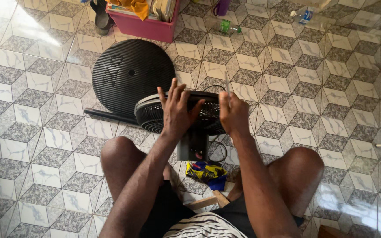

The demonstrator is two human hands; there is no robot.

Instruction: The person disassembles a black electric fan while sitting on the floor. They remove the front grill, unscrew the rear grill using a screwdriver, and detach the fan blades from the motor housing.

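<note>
On one black fan [155,115], two hands: left hand [176,111], right hand [233,113].

pink crate [148,27]: we see it at twelve o'clock, rectangular, packed with papers and a yellow cloth
clear bottle [222,25]: just right of the crate, lying down, green label
second bottle [304,15]: at one o'clock, clear, blue and white label
crumpled wrapper [206,172]: at six o'clock between our knees, yellow, blue, red
</note>
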